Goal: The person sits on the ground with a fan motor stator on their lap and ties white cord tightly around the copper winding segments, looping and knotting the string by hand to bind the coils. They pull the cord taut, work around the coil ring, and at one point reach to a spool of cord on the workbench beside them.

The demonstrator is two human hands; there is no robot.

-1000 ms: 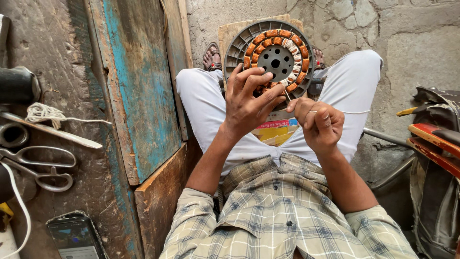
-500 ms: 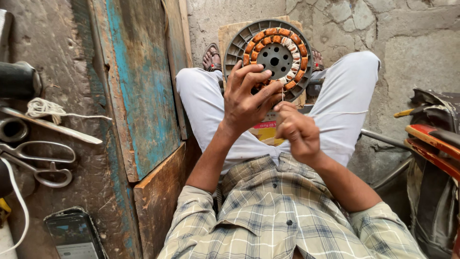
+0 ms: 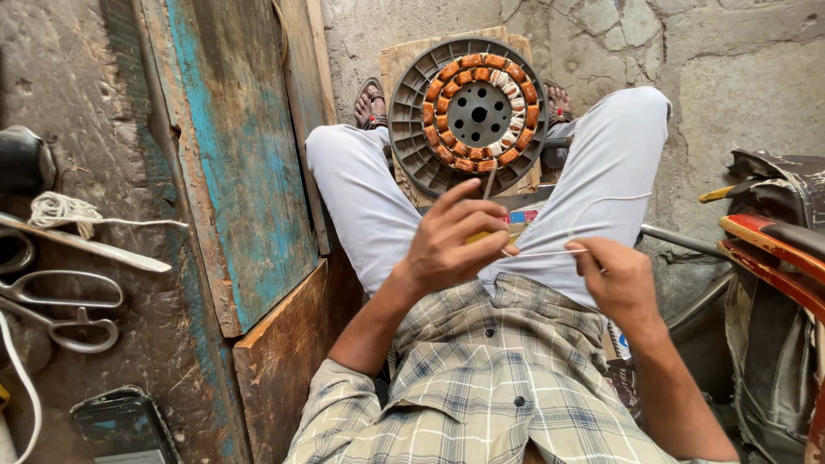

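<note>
Between your knees, the motor stator (image 3: 468, 114) is lying face-up on a wooden block (image 3: 404, 64), its ring of copper coils (image 3: 478, 112) facing you and its axis pointing up toward the camera.

Your left hand (image 3: 455, 245) is sitting just below the stator, nearer to it than your right hand (image 3: 620, 279). Its fingers are curled and pinching one end of a thin white thread (image 3: 550, 253); something yellow is showing under the palm, can't tell what. A thin stick (image 3: 489, 182) is rising from that hand toward the stator's lower rim; can't tell whether it's touching.

Your right hand is closed, gripping the thread's other end, off to the right over your thigh.

The thread is running taut between both hands, long axis roughly level, left to right, crossing below the stator and not touching it. The stator is lying up and ahead of both hands.

On the rough surface at your left, scissors (image 3: 56, 309), a coil of string (image 3: 60, 210) and a phone (image 3: 120, 425) are lying well apart from the hands.
</note>
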